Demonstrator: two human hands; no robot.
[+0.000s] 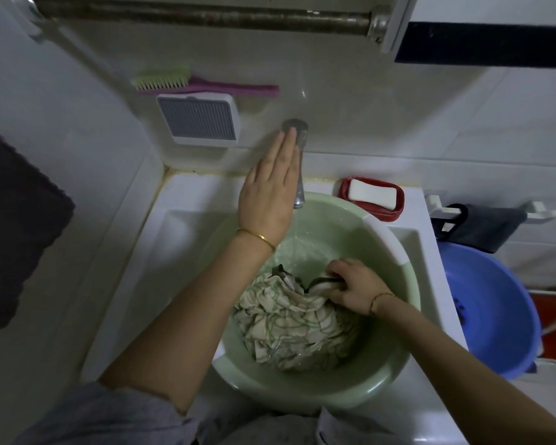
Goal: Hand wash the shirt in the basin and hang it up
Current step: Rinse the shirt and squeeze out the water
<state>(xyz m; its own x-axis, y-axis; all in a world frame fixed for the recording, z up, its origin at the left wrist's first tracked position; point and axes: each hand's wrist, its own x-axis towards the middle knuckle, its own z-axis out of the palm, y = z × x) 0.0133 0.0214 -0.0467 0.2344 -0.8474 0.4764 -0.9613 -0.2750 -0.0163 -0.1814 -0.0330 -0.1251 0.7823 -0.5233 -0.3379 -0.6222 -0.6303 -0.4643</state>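
1. The cream shirt with thin green lines (297, 329) lay bunched in the pale green plastic basin (382, 358) at lower centre of the frame, wet and partly under shallow water. The basin sat in the white ceramic sink (180, 226).
2. The right hand (355, 285) gripped a gathered fold of the shirt near its dark collar edge – fingers curled tightly round the cloth.
3. The left hand (268, 187) reached up to centre frame, fingers straight and close together, tips lying on the chrome wall tap (297, 165); whether they pressed or merely touched could not be told.
4. Water appeared to fall from the spout into the basin's far side.
5. A white soap bar (371, 194) sat in a red dish (387, 213) just right of the tap; a blue plastic basin (495, 316) stood at the right edge.
6. Risks, as judged: leaving the tap running could overfill the basin; flat wet fingers might slip off the tap; a one-handed hold might let the sodden shirt slide back – or drip onto the floor when lifted.
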